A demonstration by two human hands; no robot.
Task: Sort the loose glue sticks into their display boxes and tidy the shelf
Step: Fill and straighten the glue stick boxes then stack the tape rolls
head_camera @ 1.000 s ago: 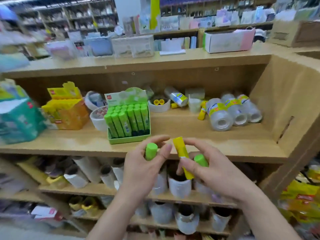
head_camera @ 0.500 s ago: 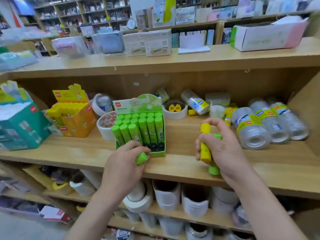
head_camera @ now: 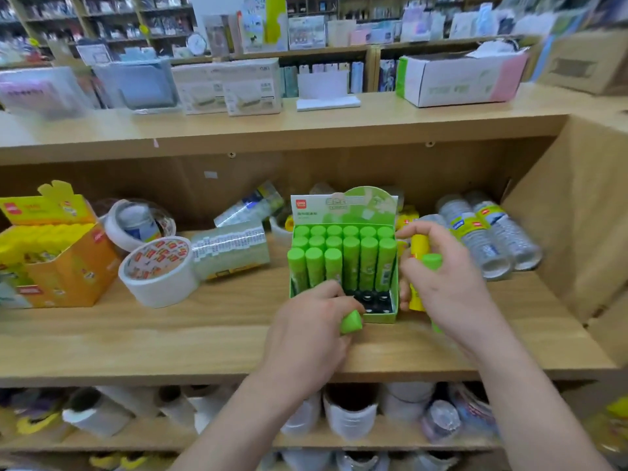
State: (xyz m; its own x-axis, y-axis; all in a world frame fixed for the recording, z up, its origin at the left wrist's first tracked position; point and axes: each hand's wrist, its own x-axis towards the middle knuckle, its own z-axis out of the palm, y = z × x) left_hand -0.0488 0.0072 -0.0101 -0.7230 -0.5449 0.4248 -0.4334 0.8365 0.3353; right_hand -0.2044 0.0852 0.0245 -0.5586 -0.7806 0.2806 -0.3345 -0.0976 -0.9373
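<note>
Shelf [head_camera: 170,334] — you are working at its front edge.
Orange display box [head_camera: 78,273]: sitting well to the left, holding yellow sticks.
Green display box [head_camera: 382,317]: standing between your hands, front sockets showing empty.
Left hand [head_camera: 306,334]: gripping a green glue stick [head_camera: 351,321] just beside those sockets.
Right hand [head_camera: 448,287]: clutching a yellow glue stick [head_camera: 419,246] and a second green stick [head_camera: 432,261] together — a crowded grip that is risking a dropped stick, or the yellow one going into the green box.

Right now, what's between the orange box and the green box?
Tape, per the head view: a white roll and a clear-tape pack on its side, another roll behind them.
</note>
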